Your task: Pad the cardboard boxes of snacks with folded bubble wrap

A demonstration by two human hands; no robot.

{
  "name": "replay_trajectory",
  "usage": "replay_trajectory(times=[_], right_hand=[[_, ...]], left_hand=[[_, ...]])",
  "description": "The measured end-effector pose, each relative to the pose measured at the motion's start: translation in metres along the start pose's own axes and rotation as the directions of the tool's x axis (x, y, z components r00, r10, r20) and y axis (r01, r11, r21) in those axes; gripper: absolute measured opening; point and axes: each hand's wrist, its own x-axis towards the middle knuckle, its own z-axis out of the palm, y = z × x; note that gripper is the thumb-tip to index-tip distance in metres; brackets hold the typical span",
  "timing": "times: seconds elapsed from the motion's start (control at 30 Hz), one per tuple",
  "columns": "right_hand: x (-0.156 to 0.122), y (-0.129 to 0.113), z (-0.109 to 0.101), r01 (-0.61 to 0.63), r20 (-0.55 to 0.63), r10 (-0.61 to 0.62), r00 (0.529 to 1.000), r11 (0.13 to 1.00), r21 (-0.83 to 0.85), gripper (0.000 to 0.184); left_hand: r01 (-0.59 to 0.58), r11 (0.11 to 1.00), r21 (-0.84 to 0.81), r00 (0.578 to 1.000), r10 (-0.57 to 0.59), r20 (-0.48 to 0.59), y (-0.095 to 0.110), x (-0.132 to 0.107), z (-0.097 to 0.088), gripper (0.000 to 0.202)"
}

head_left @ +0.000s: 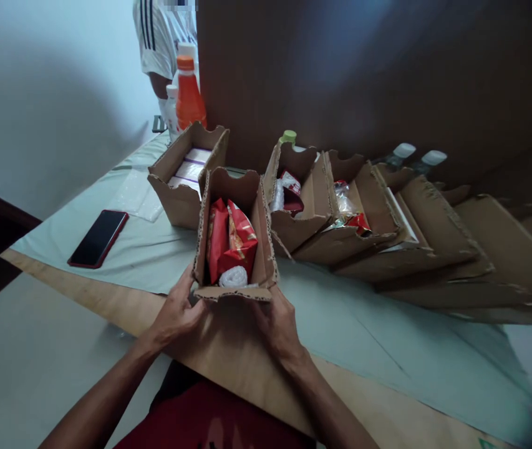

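Head view: both hands grip one open cardboard box at the near edge of the cloth-covered table. Taking that box as the clock's centre, the left hand holds its near end from about 7 o'clock and the right hand from about 5, neither letting go; some fingers are hidden beneath.

As far as can be judged, the filling of this box is done: red packets stand inside, with a rolled white item at its 6 o'clock end. What seems left is the box's own placing, since it has not been released. Whether its base touches the cloth cannot be told (the near rim and hands hide it), nor whether it is being set down or taken away.

Another box, at 11 o'clock, holds white packs and has no hand on it. Toward 2 and 3 o'clock stands a row of similar boxes, also untouched; the nearer ones hold goods, while the contents of the farthest are out of sight. A phone lies at 9.
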Motion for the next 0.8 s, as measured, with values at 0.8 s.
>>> replay_trajectory(times=[0.8], right_hand=[[-0.003,0.036,0.025,0.023,-0.017,-0.022,1.000,0.998,0.064,0.029]], left_hand=[[-0.101,0.933,0.345,0.994,0.078,0.078,-0.013,0.122,0.047,0.045]])
